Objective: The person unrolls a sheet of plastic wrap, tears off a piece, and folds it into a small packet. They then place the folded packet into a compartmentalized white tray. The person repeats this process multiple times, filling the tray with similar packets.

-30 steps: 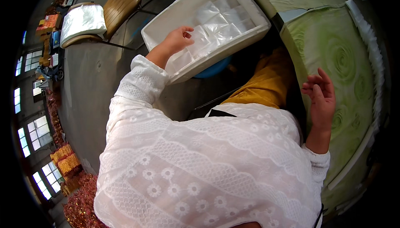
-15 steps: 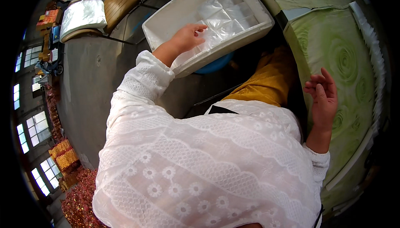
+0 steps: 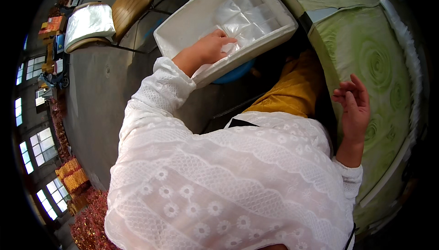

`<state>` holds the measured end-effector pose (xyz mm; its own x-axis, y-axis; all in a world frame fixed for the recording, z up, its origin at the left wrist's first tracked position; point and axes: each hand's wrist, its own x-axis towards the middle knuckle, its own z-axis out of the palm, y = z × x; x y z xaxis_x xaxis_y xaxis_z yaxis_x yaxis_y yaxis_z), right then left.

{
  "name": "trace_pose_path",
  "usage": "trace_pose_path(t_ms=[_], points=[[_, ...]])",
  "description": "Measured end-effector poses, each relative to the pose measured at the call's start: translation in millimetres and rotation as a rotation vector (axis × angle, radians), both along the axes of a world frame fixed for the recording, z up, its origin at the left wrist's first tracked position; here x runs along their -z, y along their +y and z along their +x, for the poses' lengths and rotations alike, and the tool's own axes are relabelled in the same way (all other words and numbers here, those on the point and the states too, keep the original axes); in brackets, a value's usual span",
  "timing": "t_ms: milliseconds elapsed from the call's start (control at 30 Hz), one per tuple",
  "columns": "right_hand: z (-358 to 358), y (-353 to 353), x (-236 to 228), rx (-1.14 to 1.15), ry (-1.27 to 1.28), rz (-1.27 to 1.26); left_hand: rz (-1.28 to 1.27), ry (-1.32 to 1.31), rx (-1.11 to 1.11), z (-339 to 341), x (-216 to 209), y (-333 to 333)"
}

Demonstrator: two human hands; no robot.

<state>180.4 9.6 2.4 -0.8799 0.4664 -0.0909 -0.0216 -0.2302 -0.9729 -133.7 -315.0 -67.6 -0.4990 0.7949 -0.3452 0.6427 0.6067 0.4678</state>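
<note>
Top-down view of a seated person in white lace. At upper centre, the left hand (image 3: 208, 49) reaches into a white foam box (image 3: 183, 26), fingers closing on clear plastic bags (image 3: 247, 19) stacked there within reach. At right, the right hand (image 3: 354, 106) hovers empty, fingers spread, over a green patterned table (image 3: 379, 53).

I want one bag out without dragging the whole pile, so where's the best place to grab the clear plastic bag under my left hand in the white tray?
Probably pinch the loose edge of the clear plastic bag beside your left hand, coming from above with the fingers. The bags lie flat and overlapping in the white tray, whose walls block a sideways approach.
</note>
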Motion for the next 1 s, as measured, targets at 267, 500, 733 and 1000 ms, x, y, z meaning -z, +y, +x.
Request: trace_pose_path(t_ms=[267, 500, 733, 1000], points=[[-11, 2, -15, 0.024, -0.071, -0.207, 0.401, 0.198, -0.174, -18, -29, 24], [-59, 25, -40, 0.059, -0.098, -0.24, 0.78, 0.029, -0.385, -99, -88, 151], [-97, 35, -4, 0.053, -0.037, -0.033, 0.367, 0.521, -0.482, -201, -103, 257], [-87, 41, 0, -0.024, 0.112, -0.11, 0.328, 0.127, -0.543, -286, -94, 286]])
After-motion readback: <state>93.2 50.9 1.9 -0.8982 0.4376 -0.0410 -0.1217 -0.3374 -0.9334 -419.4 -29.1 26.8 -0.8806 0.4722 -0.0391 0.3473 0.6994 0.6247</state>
